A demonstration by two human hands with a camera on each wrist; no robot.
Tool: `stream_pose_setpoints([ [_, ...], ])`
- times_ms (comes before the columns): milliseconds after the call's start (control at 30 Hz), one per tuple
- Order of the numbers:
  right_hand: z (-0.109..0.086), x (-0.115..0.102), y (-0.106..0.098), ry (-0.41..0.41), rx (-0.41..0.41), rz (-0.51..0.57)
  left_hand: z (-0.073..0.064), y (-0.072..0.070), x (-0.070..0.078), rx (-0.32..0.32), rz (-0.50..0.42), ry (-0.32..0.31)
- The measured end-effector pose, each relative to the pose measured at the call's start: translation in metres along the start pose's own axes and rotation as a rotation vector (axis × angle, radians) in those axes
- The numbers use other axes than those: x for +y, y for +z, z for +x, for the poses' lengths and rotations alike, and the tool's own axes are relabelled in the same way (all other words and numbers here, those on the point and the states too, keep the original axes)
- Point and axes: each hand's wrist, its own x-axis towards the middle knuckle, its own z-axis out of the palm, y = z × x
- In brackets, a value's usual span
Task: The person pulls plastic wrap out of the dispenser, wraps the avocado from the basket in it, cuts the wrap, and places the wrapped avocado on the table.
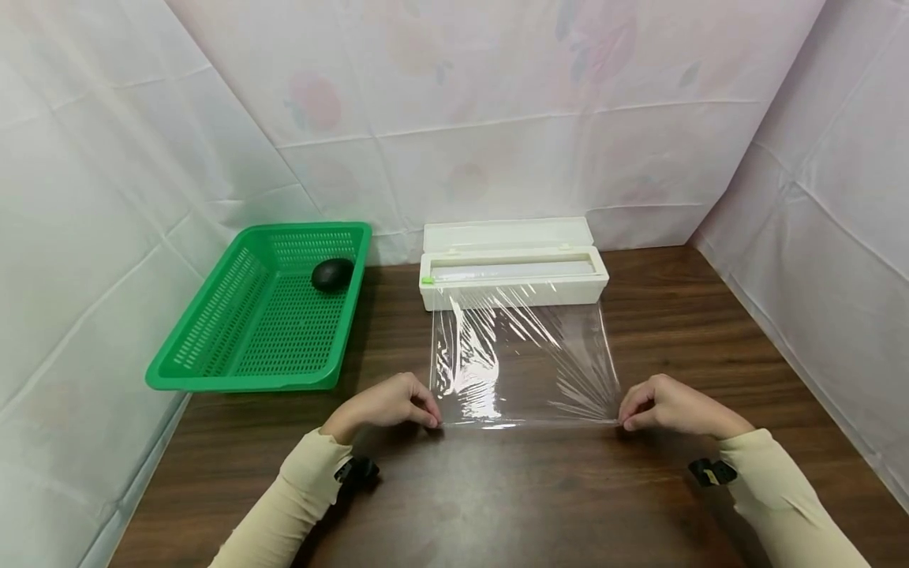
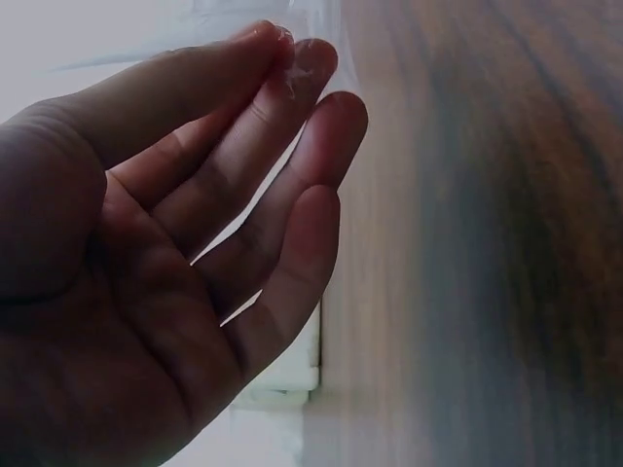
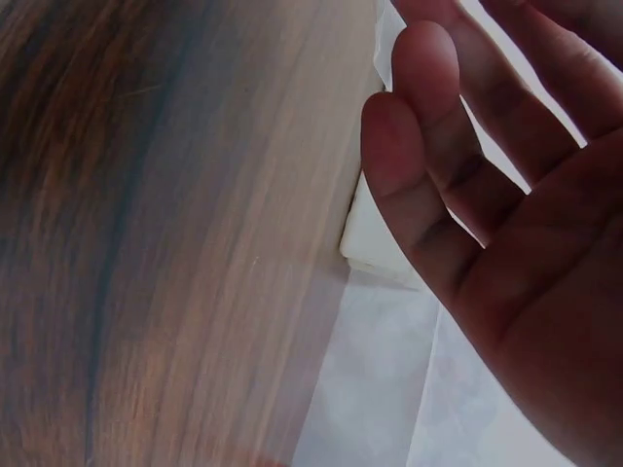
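Note:
A clear sheet of plastic wrap (image 1: 525,355) stretches toward me from a white wrap dispenser box (image 1: 514,293), whose lid (image 1: 507,234) stands raised at the back. My left hand (image 1: 398,402) pinches the sheet's near left corner between thumb and fingers; in the left wrist view the film (image 2: 311,19) shows at the fingertips. At the near right corner my right hand (image 1: 663,406) pinches the film, with creases fanning out from that grip. The right wrist view cuts off the thumb tip. A small green slider (image 1: 427,280) sits at the box's left end.
Left of the box stands a green plastic basket (image 1: 245,383) with a dark, rounded object (image 1: 331,274) inside. Everything rests on a brown wood-grain table (image 1: 525,505). Pale cloth (image 1: 497,173) hangs behind and along both sides.

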Motion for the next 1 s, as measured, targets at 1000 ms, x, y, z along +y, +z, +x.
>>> stream_pose_setpoints([
  [1000, -0.001, -0.007, 0.017, 0.093, -0.018, -0.300, 0.002, 0.022, 0.007, -0.002, 0.344, 0.011],
])
